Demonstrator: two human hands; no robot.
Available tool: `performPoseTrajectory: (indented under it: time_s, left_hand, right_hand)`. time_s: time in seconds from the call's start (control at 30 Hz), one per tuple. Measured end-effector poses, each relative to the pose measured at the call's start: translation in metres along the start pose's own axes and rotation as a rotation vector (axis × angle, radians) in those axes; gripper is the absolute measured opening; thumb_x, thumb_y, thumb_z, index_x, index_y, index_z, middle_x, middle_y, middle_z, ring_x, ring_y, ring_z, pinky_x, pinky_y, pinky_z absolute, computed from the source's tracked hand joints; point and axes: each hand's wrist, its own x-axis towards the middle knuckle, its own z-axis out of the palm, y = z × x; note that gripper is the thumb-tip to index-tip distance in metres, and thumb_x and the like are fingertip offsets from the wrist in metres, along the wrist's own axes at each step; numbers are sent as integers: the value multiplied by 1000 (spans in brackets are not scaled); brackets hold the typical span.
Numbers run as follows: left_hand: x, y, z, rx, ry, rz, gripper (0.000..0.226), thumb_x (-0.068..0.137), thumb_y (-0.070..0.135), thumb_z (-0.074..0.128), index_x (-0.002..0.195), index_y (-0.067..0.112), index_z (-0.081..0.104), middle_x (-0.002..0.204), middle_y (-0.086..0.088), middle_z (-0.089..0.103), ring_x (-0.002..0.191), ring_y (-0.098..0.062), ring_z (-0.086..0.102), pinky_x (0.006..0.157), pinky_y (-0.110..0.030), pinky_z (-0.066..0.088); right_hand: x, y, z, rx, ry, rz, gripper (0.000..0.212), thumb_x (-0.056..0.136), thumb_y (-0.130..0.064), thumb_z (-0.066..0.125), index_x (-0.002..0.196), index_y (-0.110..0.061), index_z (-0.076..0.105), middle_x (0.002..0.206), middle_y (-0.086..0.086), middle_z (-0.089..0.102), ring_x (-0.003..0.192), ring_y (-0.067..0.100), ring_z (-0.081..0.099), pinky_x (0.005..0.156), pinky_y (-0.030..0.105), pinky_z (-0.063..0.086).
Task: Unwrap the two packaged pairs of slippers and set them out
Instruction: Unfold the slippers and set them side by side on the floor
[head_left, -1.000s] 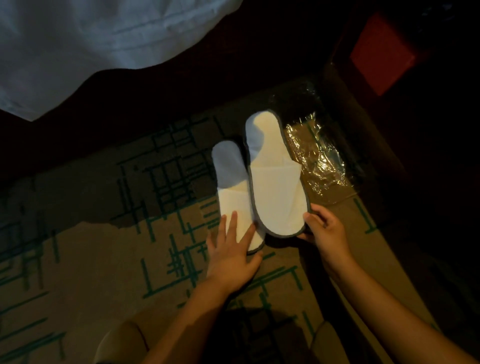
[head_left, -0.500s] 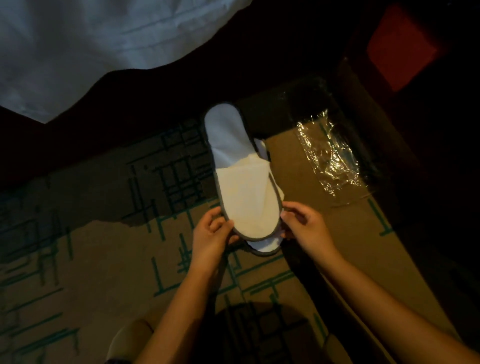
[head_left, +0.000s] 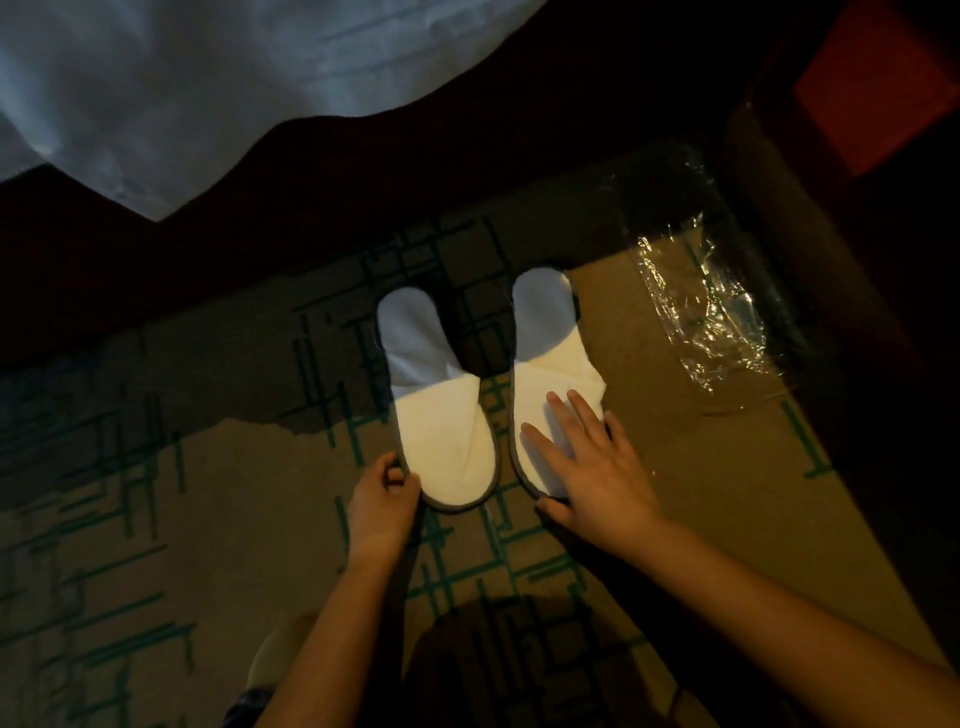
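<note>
Two slippers side by side on carpet (head_left: 156, 519). Left hand (head_left: 382, 501) pinches left slipper (head_left: 441, 415) edge; right hand (head_left: 592, 467) flat, fingers straight, on right slipper (head_left: 550, 353). No writing legible.

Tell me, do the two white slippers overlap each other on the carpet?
No, the left slipper and the right slipper lie side by side with patterned carpet between them.

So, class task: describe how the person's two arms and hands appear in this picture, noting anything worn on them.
Both forearms are bare, with no sleeves in view. The left hand and the right hand wear no gloves, and no rings or watch can be made out. A thin dark band may circle the right arm low in the picture, but the dim light leaves that unsure.
</note>
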Motion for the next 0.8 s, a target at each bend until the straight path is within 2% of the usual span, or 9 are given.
performPoseTrajectory:
  time_s: [0.1,0.13,0.2,0.3,0.4,0.5,0.6,0.7,0.8]
  left_hand:
    - [-8,3,-1,231,236,149,70,78,22,68,138,9,34,125,-19,46,112,-31,48,94,-39,42]
    - [-9,6,-1,283,281,199,78,77,27,69,141,12,28,137,-21,37,126,-34,38,102,-44,37]
    - [-9,12,2,442,243,318,86,75,42,64,145,17,21,152,-21,19,141,-36,16,110,-49,25]
    - [-4,17,11,682,46,417,91,71,60,44,147,25,6,157,-16,-4,145,-32,-6,115,-50,13]
    - [-2,11,23,806,-134,476,90,70,68,26,145,31,-8,157,-11,-14,144,-30,-14,118,-49,11]
    - [-6,5,34,833,-183,465,88,68,67,15,142,31,-18,156,-10,-19,144,-29,-17,118,-49,11]
    - [-14,9,47,828,-195,467,85,70,65,18,137,33,-25,152,-6,-28,143,-28,-20,118,-48,9]
    - [-28,12,59,836,-233,513,84,82,58,35,137,38,-25,147,-1,-35,142,-25,-24,118,-48,7]
    - [-44,13,62,818,-220,582,83,81,58,37,137,45,-23,150,-2,-35,140,-22,-30,115,-43,-6]
  right_hand:
    - [4,5,4,50,-40,-40,79,83,-57,50,147,-29,13,159,10,-3,146,31,-6,115,52,9]
    - [4,7,4,63,-67,-39,77,86,-57,44,148,-30,6,159,8,-9,145,29,-13,116,51,4]
    - [4,8,3,52,-99,-48,76,88,-57,39,148,-31,-1,158,7,-14,144,28,-17,116,50,2]
    - [4,8,5,61,-126,-43,76,89,-55,40,148,-31,-2,158,6,-16,143,27,-19,116,50,2]
    - [1,11,5,68,-109,-45,75,89,-53,41,148,-31,-1,158,5,-16,143,26,-20,116,49,2]
    - [-8,24,8,93,-99,-29,76,88,-52,43,148,-33,0,158,4,-16,144,24,-19,117,47,2]
    - [-19,37,13,126,-74,-18,77,86,-51,47,148,-33,3,158,2,-15,142,20,-22,116,45,0]
    - [-28,45,16,174,-57,-15,79,84,-49,50,147,-35,5,154,-4,-21,138,15,-26,114,41,-4]
    - [-36,50,18,212,-11,-5,82,83,-48,54,147,-35,4,153,-4,-19,140,17,-23,111,39,-8]
